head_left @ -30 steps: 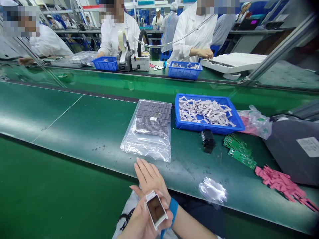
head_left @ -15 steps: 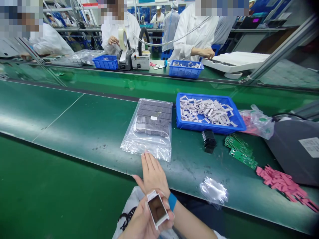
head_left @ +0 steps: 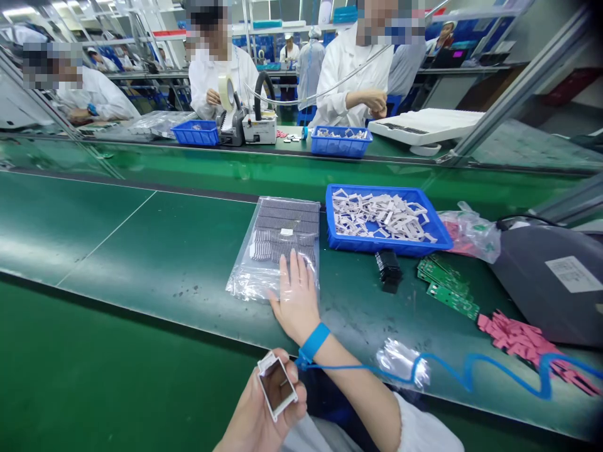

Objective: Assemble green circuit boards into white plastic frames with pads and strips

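Near the bench's front edge, my left hand [head_left: 268,408] is closed around a small display screen in a white frame [head_left: 277,385], its dark face turned up. My right hand [head_left: 296,295] lies with fingers spread on the lower part of a clear plastic bag [head_left: 254,279]. Inside that bag are rows of thin grey-black parts [head_left: 287,216] and a small white label. A blue wrist strap [head_left: 314,343] circles my right wrist, and its coiled blue cord runs off to the right.
Right of the bag stands a blue tray [head_left: 391,246] of white plastic frames. Nearby lie stacked black pieces [head_left: 389,270], green circuit boards [head_left: 447,289], pink strips [head_left: 522,342] and a crumpled clear wrapper [head_left: 402,361]. People in white work across the bench beside a tape dispenser [head_left: 230,119].
My right hand has moved forward from beside the left hand onto the bag. My left hand, still holding the framed screen, has shifted slightly left. The strap's cord now shows.
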The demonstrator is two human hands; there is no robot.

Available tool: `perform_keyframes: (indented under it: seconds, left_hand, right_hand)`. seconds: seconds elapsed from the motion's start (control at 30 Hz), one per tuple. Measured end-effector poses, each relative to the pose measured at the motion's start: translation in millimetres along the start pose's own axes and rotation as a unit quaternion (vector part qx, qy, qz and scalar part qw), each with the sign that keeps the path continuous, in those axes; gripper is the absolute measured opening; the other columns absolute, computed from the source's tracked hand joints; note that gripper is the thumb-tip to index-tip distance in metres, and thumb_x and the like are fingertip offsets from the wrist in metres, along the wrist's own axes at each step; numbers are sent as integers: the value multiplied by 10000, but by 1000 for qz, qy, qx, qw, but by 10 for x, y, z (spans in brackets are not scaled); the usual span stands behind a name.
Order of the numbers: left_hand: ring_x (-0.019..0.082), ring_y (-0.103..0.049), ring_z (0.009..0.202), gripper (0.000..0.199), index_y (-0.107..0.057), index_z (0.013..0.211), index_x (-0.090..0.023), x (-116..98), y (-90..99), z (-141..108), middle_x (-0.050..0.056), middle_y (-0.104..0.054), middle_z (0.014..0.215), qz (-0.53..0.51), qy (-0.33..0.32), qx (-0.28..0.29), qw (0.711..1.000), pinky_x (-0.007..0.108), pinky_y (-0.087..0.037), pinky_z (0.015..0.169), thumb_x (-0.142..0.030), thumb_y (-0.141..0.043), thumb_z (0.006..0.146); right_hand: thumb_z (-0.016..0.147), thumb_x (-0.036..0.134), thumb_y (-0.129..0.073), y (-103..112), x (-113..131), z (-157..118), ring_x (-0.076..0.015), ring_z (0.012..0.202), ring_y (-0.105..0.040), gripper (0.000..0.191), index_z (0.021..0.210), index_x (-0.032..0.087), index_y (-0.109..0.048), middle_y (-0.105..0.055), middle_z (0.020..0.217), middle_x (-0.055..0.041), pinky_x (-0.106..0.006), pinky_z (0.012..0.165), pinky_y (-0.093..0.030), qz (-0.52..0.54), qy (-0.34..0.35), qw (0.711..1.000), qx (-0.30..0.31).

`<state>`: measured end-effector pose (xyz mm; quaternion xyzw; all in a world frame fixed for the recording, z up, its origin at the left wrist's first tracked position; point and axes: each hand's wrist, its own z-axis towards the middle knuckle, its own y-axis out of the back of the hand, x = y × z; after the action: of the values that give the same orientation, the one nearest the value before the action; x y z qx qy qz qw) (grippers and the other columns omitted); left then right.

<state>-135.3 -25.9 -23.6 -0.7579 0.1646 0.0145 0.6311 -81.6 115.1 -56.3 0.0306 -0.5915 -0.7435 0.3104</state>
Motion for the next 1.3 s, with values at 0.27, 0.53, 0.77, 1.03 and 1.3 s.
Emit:
perform_keyframes:
  seconds: [0.27, 0.53, 0.77, 1.03, 1.3]
  left_hand:
    - [94, -691, 793, 265, -711, 954, -234, -18, -30, -20, -11, -722, 862, 13, 15, -24, 1000, 151, -545, 724, -385, -727, 738]
    - [86, -688, 758, 219, -736, 913, -240, -109, -276, -55, -31, -739, 814, 21, 39, -57, 997, 165, -562, 719, -329, -742, 713]
    - [99, -697, 760, 259, -734, 933, -239, -17, -63, -120, -12, -745, 835, 7, 22, -33, 999, 151, -560, 697, -360, -751, 704]
    - [118, -700, 840, 264, -706, 1016, -240, 41, 119, -139, 13, -744, 925, -18, 4, 36, 999, 169, -562, 748, -366, -685, 785]
    - [104, -700, 810, 233, -713, 992, -220, -15, -89, -142, -4, -752, 890, -7, 16, 30, 999, 174, -566, 743, -320, -695, 782]
  right_hand:
    - [872, 457, -472, -126, 109, 358, -404, 1393, -167, 752, 1457, 59, -217, -154, 1515, -251, -693, 1043, -79, -14, -94, 995, -26]
    - [894, 416, -436, -141, 99, 458, -406, 1285, -341, 653, 1429, 65, -307, -204, 1507, -245, -645, 986, -257, -15, -136, 990, -35]
    - [850, 377, -491, -154, 110, 475, -396, 1339, -255, 687, 1424, 50, -306, -183, 1509, -258, -613, 1022, -223, -13, -141, 989, -54]
    - [811, 354, -522, -185, 88, 466, -383, 1335, -258, 689, 1407, 66, -332, -197, 1509, -245, -589, 1029, -221, -10, -141, 987, -69]
    - [797, 347, -539, -195, 134, 558, -389, 1307, -284, 703, 1411, 78, -325, -181, 1510, -254, -592, 990, -253, -2, -170, 983, -74]
